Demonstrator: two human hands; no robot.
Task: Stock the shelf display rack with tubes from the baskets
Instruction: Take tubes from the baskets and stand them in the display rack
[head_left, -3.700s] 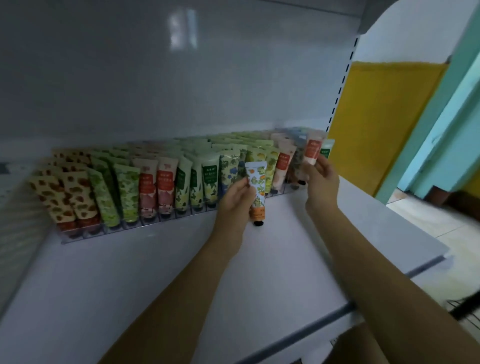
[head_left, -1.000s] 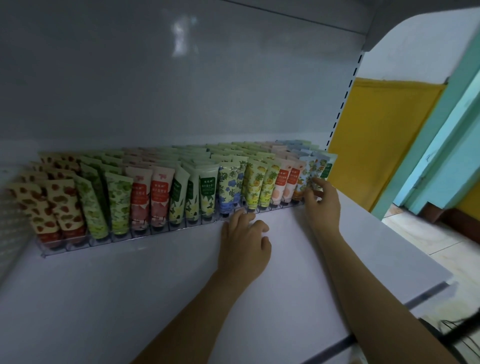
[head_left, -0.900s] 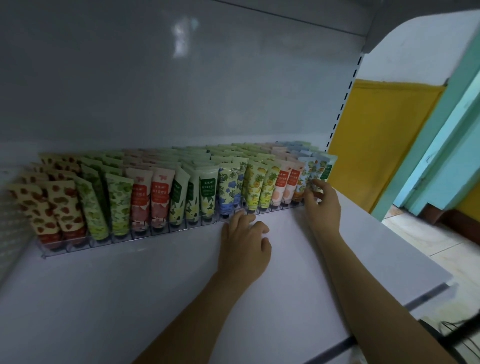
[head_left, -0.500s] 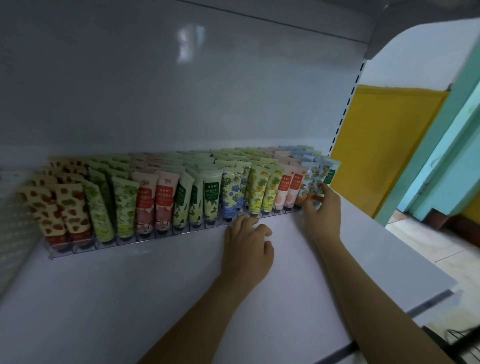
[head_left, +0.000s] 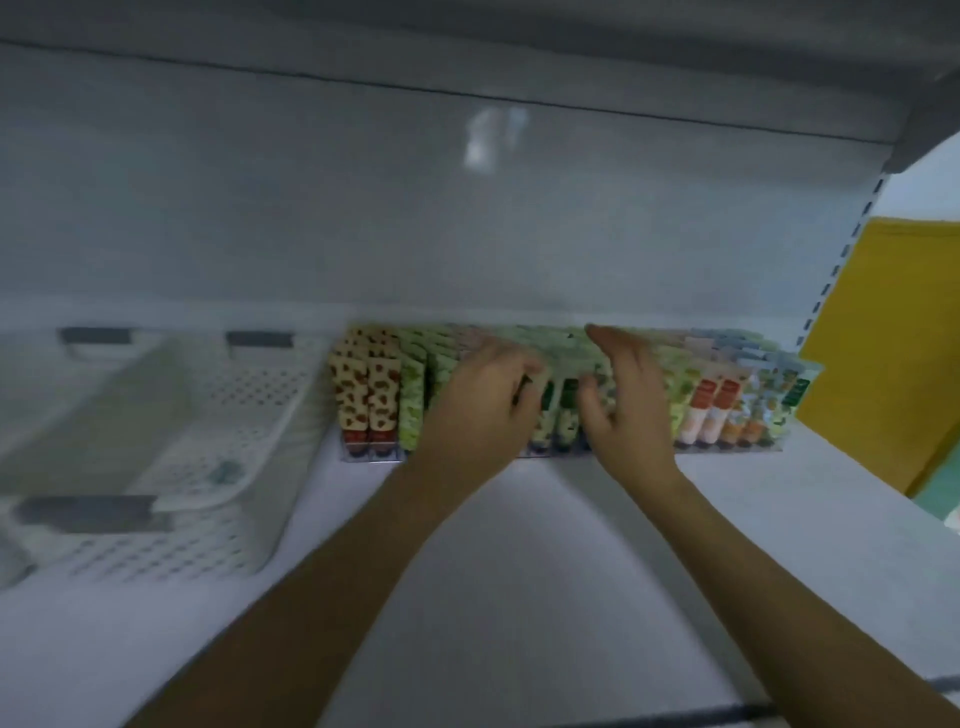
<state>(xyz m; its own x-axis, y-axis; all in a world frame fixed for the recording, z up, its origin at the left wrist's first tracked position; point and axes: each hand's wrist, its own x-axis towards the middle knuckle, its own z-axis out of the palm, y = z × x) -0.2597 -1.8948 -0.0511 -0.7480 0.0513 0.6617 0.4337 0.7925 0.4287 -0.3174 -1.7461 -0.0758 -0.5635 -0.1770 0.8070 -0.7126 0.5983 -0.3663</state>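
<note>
- White shop shelving fills the view, with a pale back panel (head_left: 467, 208) behind and a yellow panel (head_left: 893, 338) off to the right. The whole shot is smeared by motion, so the fine detail is iffy.
- Grip first. The left hand (head_left: 483, 410) is on the middle-left rows with its fingers bent over the tube tops. It's too blurry to tell whether it's pinching a tube or only pressing down.
- The right hand (head_left: 631, 415) is just beside it over the middle rows. Its fingers are fairly straight and spread, and it's holding nothing.
- What changed: half a second ago the right hand was fiddling at the far right end of the rows and the left lay flat on the shelf (head_left: 519, 571) out front. Now both are up on the middle, and the view has swung left.
- The tubes (head_left: 714, 410) stand in packed rows in the clear rack (head_left: 727, 450) at the back of the shelf. The spotted ones are at the left end and the orange-and-white ones are towards the right.
- The baskets (head_left: 244, 415) sit just left of the rack. They look close to empty, apart from one small greenish thing (head_left: 224, 472) that's too blurred to name.
- Best guess is that the stocking is nearly done and the person is now levelling the rows. If that greenish bit is a tube, it still has to go in.
</note>
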